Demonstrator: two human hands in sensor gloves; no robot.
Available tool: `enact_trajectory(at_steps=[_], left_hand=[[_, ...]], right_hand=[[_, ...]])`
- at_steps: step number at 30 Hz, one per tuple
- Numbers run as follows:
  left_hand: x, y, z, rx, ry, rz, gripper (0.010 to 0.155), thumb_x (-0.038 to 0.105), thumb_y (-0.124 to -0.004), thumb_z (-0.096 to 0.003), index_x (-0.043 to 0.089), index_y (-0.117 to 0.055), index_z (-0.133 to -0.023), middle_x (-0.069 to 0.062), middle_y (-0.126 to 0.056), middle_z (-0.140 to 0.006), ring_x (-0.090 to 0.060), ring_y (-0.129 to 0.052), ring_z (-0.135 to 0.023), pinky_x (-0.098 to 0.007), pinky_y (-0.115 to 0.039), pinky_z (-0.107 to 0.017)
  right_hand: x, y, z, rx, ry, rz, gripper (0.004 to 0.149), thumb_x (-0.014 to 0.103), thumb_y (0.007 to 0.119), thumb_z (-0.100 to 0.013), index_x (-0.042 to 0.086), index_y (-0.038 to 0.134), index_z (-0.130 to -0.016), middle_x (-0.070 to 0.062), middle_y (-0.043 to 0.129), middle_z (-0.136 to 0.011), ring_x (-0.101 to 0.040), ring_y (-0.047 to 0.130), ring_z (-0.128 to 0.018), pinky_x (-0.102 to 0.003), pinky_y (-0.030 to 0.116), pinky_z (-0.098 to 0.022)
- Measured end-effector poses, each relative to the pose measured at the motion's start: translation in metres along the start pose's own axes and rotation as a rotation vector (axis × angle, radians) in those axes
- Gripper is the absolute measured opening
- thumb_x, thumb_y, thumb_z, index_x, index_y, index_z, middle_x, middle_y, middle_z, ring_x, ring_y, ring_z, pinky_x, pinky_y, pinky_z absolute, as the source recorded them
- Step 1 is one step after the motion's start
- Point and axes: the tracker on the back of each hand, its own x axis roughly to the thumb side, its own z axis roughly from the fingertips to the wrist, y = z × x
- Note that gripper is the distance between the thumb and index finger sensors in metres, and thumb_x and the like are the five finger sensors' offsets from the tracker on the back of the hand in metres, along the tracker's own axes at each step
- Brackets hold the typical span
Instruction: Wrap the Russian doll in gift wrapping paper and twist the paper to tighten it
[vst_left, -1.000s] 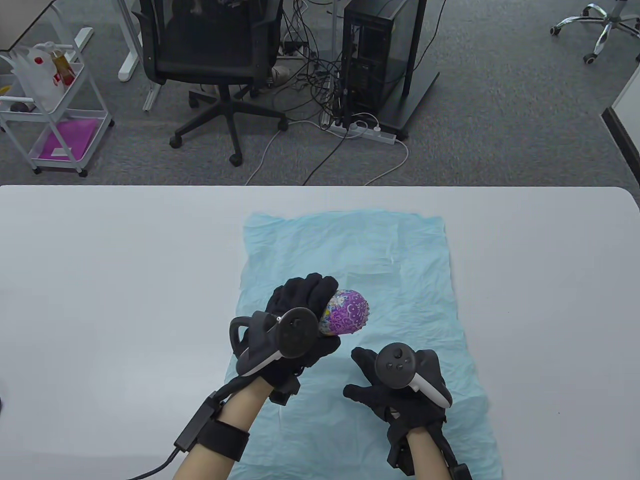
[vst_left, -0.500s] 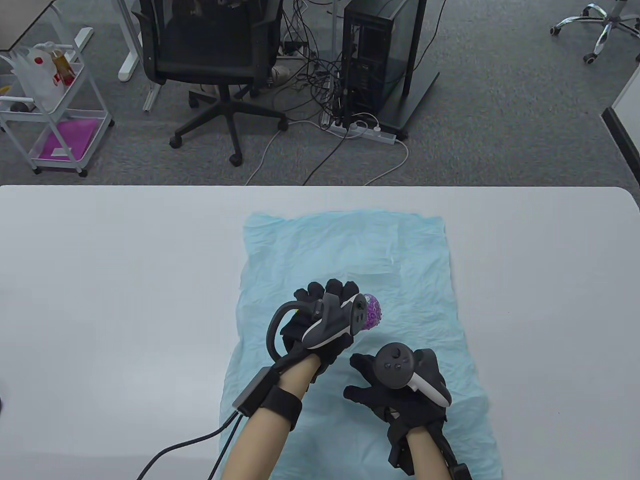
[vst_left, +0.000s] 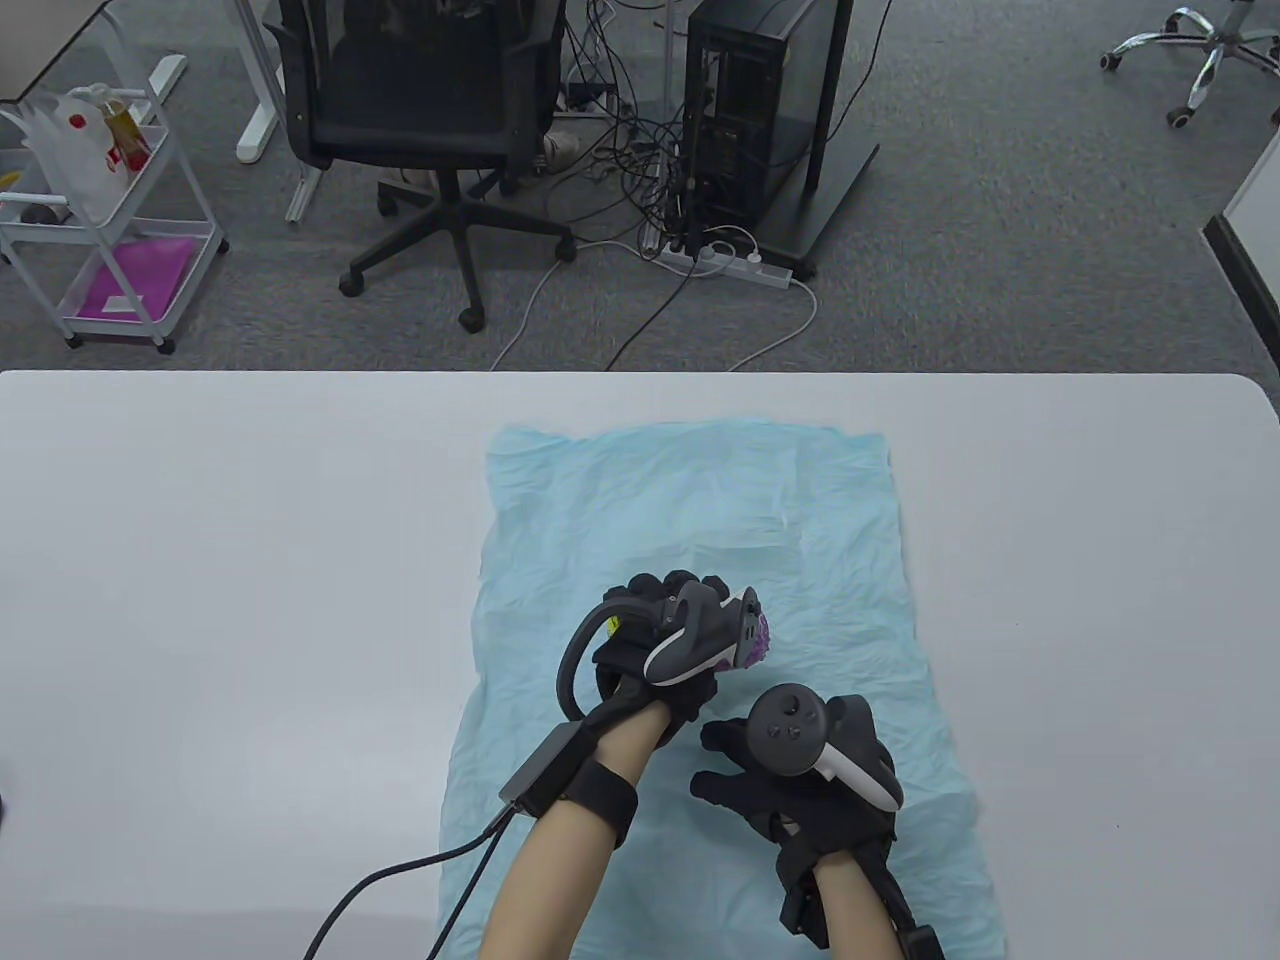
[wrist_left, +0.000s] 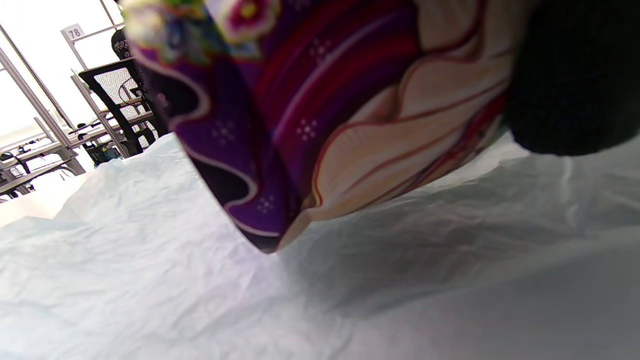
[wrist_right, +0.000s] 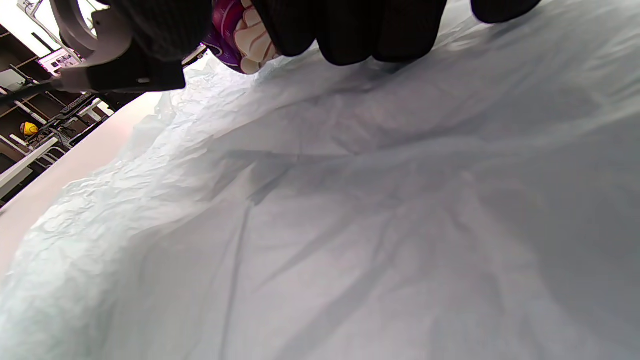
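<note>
A light blue sheet of wrapping paper (vst_left: 700, 500) lies flat on the white table (vst_left: 200, 560). My left hand (vst_left: 655, 640) grips the purple patterned Russian doll (vst_left: 758, 640) over the middle of the sheet; the tracker hides most of the doll. In the left wrist view the doll (wrist_left: 320, 115) fills the top, tilted, its lower edge touching the paper (wrist_left: 150, 280). My right hand (vst_left: 790, 770) rests on the sheet just right of and nearer than the left hand, fingers spread, holding nothing. The right wrist view shows its fingertips (wrist_right: 350, 30) on the paper (wrist_right: 350, 210) and the doll (wrist_right: 235, 35) beyond.
The table's far edge runs across the middle of the table view. Beyond it stand an office chair (vst_left: 420, 110), a computer tower (vst_left: 760, 120) with cables and a white cart (vst_left: 90, 210). A cable (vst_left: 400, 880) trails from my left wrist.
My left hand has turned over and lowered the doll toward the paper, shifting slightly right; the doll is now mostly hidden by the tracker. The right hand has stayed put.
</note>
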Motion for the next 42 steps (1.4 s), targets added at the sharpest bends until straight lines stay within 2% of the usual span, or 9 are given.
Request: enact_trajectory(at_steps=[7,12,20,31,42], left_hand=[[0.006,-0.006,-0.002,-0.023,-0.005,-0.032,0.099,0.068,-0.090,-0.0259,0.051,-0.032,-0.104,0.016,-0.045,-0.115,-0.024,-0.067,-0.108,-0.047,-0.060,-0.082],[0.012,-0.005,0.000,0.003,-0.016,-0.083,0.099,0.068,-0.089,-0.0257,0.051,-0.032,-0.104,0.015,-0.046,-0.115,-0.024,-0.067,-0.108,-0.048,-0.061,-0.082],[0.013,-0.002,0.005,-0.071,-0.024,-0.068,0.099,0.067,-0.086,-0.0287,0.050,-0.025,-0.105,0.014,-0.039,-0.117,-0.024,-0.060,-0.111,-0.049,-0.054,-0.084],[0.000,0.003,0.006,-0.068,-0.065,0.020,0.100,0.068,-0.084,-0.0278,0.051,-0.021,-0.105,0.016,-0.030,-0.120,-0.020,-0.054,-0.117,-0.049,-0.049,-0.086],[-0.017,0.008,0.019,-0.009,-0.097,0.022,0.096,0.066,-0.081,-0.0291,0.050,-0.024,-0.105,0.016,-0.032,-0.120,-0.019,-0.057,-0.116,-0.050,-0.048,-0.086]], right_hand=[[0.001,0.000,0.000,0.002,0.004,0.004,0.064,0.056,0.072,-0.051,0.022,0.060,-0.105,-0.008,0.063,-0.115,-0.037,0.065,-0.107,-0.068,0.050,-0.073],[0.002,0.001,-0.001,0.006,0.006,0.003,0.065,0.056,0.071,-0.051,0.022,0.058,-0.105,-0.008,0.061,-0.116,-0.037,0.063,-0.108,-0.068,0.050,-0.073],[0.000,0.001,-0.001,0.007,0.004,-0.014,0.066,0.057,0.071,-0.052,0.022,0.057,-0.106,-0.008,0.061,-0.116,-0.036,0.062,-0.108,-0.068,0.050,-0.073],[-0.002,-0.003,0.001,-0.010,0.000,-0.027,0.066,0.056,0.072,-0.051,0.021,0.059,-0.105,-0.010,0.062,-0.116,-0.038,0.065,-0.107,-0.068,0.051,-0.072],[-0.001,-0.010,0.005,-0.047,0.017,0.039,0.065,0.055,0.072,-0.051,0.021,0.060,-0.105,-0.009,0.064,-0.115,-0.038,0.067,-0.106,-0.068,0.051,-0.072]])
